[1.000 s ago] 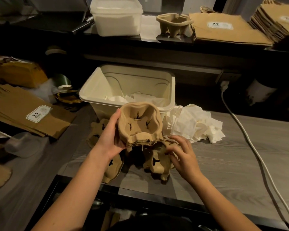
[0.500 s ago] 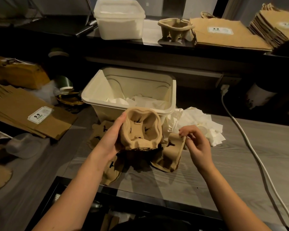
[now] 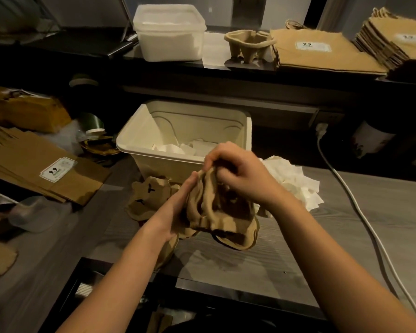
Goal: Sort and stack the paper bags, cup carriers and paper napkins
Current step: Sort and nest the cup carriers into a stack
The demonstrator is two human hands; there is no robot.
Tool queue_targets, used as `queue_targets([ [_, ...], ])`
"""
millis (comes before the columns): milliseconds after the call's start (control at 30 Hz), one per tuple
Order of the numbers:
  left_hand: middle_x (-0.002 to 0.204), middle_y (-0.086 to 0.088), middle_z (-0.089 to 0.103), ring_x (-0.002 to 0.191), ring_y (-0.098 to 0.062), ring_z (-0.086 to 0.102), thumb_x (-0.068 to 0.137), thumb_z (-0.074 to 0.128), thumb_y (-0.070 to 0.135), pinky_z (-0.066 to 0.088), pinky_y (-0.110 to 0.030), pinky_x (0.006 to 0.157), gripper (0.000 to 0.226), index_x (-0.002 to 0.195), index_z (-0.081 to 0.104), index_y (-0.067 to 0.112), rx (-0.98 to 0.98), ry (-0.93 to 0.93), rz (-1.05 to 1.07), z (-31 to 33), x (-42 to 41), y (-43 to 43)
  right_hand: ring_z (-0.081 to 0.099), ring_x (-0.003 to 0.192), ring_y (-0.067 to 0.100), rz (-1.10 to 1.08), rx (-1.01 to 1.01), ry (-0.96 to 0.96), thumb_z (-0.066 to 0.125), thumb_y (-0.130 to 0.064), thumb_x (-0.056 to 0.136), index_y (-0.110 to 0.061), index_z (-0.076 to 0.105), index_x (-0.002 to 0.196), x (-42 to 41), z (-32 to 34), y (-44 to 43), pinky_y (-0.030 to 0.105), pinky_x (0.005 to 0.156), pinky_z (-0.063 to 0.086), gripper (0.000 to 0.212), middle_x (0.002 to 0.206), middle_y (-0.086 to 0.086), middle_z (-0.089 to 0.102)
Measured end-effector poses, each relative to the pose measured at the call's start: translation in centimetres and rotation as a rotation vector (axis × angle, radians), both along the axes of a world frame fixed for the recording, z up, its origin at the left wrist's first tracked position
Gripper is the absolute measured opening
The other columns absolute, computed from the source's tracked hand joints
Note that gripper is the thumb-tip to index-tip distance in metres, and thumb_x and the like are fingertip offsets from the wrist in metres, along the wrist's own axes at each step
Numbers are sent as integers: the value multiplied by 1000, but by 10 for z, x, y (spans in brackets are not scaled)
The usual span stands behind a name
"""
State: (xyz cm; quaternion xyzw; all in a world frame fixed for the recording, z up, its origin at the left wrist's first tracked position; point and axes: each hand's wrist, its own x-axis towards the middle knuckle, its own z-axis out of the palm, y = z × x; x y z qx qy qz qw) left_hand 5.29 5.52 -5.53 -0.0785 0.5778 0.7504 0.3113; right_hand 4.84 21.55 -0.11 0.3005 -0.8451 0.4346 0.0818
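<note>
A stack of brown pulp cup carriers is held on edge above the grey counter. My left hand grips its left side from below. My right hand curls over the top rim and pinches a carrier against the stack. More loose cup carriers lie on the counter to the left, partly hidden by my left arm. Crumpled white paper napkins are piled to the right of my hands. Flat paper bags lie at the left.
A cream bin holding some napkins stands just behind my hands. On the back shelf are a lidded white tub, a cup carrier and stacks of paper bags. A white cable runs down the right side.
My right hand lifted a carrier from the counter and brought it left onto the stack in my left hand. The stack has tipped more on edge.
</note>
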Motion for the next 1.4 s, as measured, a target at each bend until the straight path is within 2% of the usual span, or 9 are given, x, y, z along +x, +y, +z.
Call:
queue_targets([
  [100, 95, 0, 74, 90, -9, 69, 94, 32, 46, 55, -22, 73, 41, 105, 62, 21, 110, 59, 3, 1, 4, 2, 49, 98, 7, -16, 169, 55, 52, -7, 84, -14, 64, 99, -7, -9, -8, 16, 87, 40, 21, 101, -6, 54],
  [233, 116, -9, 67, 110, -20, 62, 84, 40, 54, 47, -35, 93, 51, 117, 61, 21, 150, 45, 30, -1, 0, -3, 50, 110, 19, -121, 326, 195, 60, -10, 84, -19, 61, 119, -9, -22, -6, 28, 91, 42, 36, 119, 4, 55],
  [400, 107, -8, 71, 104, -23, 64, 74, 43, 66, 50, -38, 84, 68, 118, 62, 18, 113, 39, 15, -5, -2, -7, 50, 109, 12, -271, 337, 26, 59, -22, 89, -31, 48, 131, -8, -29, 0, 28, 85, 50, 44, 124, -4, 52],
  [533, 113, -12, 68, 104, -24, 65, 64, 73, 59, 55, -34, 80, 71, 119, 60, 16, 151, 58, -19, -5, -2, -6, 50, 107, 12, -284, 372, 42, 57, -24, 90, -30, 50, 129, -10, -32, -3, 30, 85, 49, 40, 119, -4, 55],
  [800, 116, -12, 66, 107, -25, 61, 81, 53, 42, 49, -38, 86, 45, 118, 61, 17, 142, 89, 171, 4, -16, -23, 56, 90, -1, -531, -212, -22, 48, -23, 96, -25, 60, 102, 0, -63, 23, 13, 77, 44, 14, 94, -18, 58],
  [1000, 112, -11, 68, 112, -28, 58, 84, 50, 39, 44, -45, 99, 37, 113, 62, 19, 127, 109, 227, 8, -19, -33, 42, 112, 13, -368, 327, -80, 75, -28, 76, -24, 58, 121, 16, -133, 40, 24, 91, 39, 48, 121, -4, 50],
  [1100, 107, -8, 68, 110, -27, 59, 85, 50, 38, 46, -42, 94, 32, 108, 63, 21, 108, 99, 236, 8, -18, -32, 53, 102, 29, -388, 482, 44, 82, -16, 60, -24, 58, 117, 13, -151, 38, 38, 80, 52, 63, 114, 8, 58],
  [1233, 99, -5, 71, 106, -24, 60, 90, 46, 37, 47, -39, 91, 27, 104, 64, 22, 97, 107, 246, 10, -18, -33, 60, 84, 27, -521, 334, 115, 72, 0, 70, -18, 66, 109, 10, -149, 33, 37, 61, 54, 44, 98, 7, 61],
  [1400, 105, -8, 70, 108, -26, 60, 76, 54, 41, 46, -41, 94, 42, 110, 63, 19, 133, 122, 235, 10, -21, -40, 53, 90, 12, -617, -44, 168, 62, -8, 81, -15, 68, 102, 14, -130, 41, 15, 75, 46, 23, 97, 0, 54],
])
